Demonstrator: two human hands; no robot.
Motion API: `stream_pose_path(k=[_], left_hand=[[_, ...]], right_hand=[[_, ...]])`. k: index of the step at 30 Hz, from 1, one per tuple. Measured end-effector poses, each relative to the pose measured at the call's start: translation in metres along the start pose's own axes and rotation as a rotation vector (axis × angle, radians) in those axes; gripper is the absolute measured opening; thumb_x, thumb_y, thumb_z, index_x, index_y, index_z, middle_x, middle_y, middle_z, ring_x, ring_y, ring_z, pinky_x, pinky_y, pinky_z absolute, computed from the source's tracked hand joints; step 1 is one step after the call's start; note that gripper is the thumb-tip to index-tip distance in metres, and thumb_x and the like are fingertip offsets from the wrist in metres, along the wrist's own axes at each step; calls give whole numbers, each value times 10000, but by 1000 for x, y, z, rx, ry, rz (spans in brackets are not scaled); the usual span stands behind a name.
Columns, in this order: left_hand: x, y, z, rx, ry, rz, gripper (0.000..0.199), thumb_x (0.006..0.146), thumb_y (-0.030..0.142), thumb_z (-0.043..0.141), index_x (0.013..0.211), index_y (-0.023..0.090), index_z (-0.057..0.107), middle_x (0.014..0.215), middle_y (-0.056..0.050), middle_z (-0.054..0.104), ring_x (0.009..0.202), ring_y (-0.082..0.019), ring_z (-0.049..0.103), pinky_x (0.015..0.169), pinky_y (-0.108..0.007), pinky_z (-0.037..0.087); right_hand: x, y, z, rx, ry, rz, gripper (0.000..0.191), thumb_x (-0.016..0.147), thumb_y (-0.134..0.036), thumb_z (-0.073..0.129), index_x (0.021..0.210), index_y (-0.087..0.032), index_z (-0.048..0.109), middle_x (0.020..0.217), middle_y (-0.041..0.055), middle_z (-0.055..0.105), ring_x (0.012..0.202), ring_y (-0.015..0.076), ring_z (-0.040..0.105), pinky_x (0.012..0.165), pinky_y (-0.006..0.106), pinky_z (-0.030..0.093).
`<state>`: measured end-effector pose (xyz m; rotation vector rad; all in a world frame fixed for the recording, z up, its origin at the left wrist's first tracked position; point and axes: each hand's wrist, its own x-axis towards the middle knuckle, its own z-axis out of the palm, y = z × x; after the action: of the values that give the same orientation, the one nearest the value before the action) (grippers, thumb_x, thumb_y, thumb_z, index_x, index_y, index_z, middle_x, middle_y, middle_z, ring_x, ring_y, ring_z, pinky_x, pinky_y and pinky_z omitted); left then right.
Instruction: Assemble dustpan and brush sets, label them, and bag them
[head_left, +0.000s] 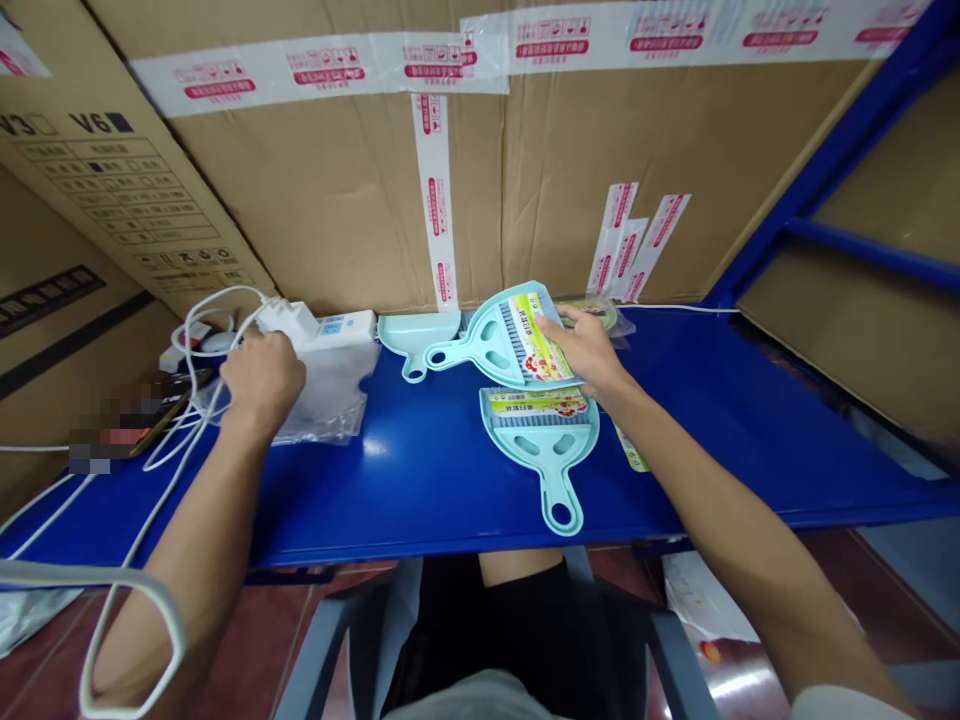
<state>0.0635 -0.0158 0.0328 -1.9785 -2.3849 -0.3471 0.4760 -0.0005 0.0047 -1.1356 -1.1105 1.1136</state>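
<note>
1. Head camera view: a seated person has both bare hands over a blue tabletop (420,480), facing a tall cardboard panel (322,190) with strips of printed tape.

2. Near the centre of the frame, the right hand (589,350) is clamped on the upper dustpan set (480,345), a pale turquoise pan with a grey-bristled brush and a yellow-green floral label. The fingers reach over its right edge and onto the label, and the ringed handle points left.

3. Just below it, right of centre, lies the lower dustpan set (559,465), with the same colours and a similar label. Its handle points toward the bottom of the frame, and the raised pan overlaps its upper edge in view.

4. Left of the held pan, a third dustpan (420,335) sits by the cardboard, handle toward the person.

5. Over at the left, the left hand (264,375) has its fingers drawn together in a fist, close to the white adapter (289,322). I cannot tell whether anything is pinched inside.

6. Beside that hand are a clear plastic bag (330,395) and a white power strip (349,328). White cable (169,600) loops down the left side of the frame, and a partly blurred phone (154,410) lies at the far left.

7. Under the right forearm, part of a yellow-green card (632,452) shows.
</note>
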Motion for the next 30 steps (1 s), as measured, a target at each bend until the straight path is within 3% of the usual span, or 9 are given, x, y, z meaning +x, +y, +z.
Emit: stream_pose_path(k=[2,5,7,9,11,15,20,25,30], left_hand=[[-9,13,-12,60,169,-51,543,1005,216,408,1442,-45,596,1443,-388,521,1270,-578,621,979,-698,519],[-20,23,-28,-147,357,122,510,1053,252,424,1486,100,646,1351,-214,657,1099,-319,693,983,-461,562],[-26,26,-34,-522,288,244,456,1040,345,570,1451,185,683,1186,-113,718,814,-179,651,762,-323,546],[-33,30,-33,-868,103,360,433,961,357,736,1381,251,723,1057,-49,727,650,-118,570,600,-276,464],[-40,41,-23,-998,-112,490,393,919,337,805,1303,269,757,985,-25,737,627,-118,594,591,-278,481],[-50,71,12,-863,-440,693,343,973,406,743,1258,220,786,1005,-72,799,713,-173,721,709,-308,585],[-39,76,33,-755,-415,786,398,905,465,817,1239,248,816,1107,-85,824,946,-247,757,907,-348,588],[-28,63,28,-566,-447,830,211,913,437,779,1029,281,860,999,-84,802,966,-269,692,938,-382,547],[-36,69,16,-709,-401,967,148,983,348,728,989,305,870,974,-63,803,980,-241,684,934,-367,529]], right_hand=[[0,-2,-1,8,4,-18,280,914,-332,857,1112,-216,696,995,72,846,857,242,833,701,348,699],[3,-5,-5,12,19,-54,325,899,-375,866,1127,-219,694,1012,70,844,907,253,833,736,363,705],[7,-7,-10,11,32,-85,369,892,-425,867,1143,-220,690,999,68,838,923,261,830,759,384,706],[11,-9,-15,-2,41,-127,424,877,-488,873,1150,-222,688,985,67,829,944,270,824,788,407,705],[14,-11,-20,-26,38,-166,478,850,-547,883,1151,-230,688,989,68,821,968,281,816,805,426,702],[16,-14,-27,-70,7,-178,558,783,-602,911,1148,-236,700,957,67,812,950,297,807,778,439,689],[14,-12,-29,-170,-51,-229,639,750,-622,922,1216,-234,724,965,59,820,843,265,797,725,409,668],[8,-14,-27,-271,-108,-269,619,793,-589,904,1272,-240,723,1059,68,833,852,261,799,693,386,662],[-4,-19,-19,-287,-241,-206,627,832,-559,877,1330,-219,705,924,66,819,738,250,781,588,350,631]])
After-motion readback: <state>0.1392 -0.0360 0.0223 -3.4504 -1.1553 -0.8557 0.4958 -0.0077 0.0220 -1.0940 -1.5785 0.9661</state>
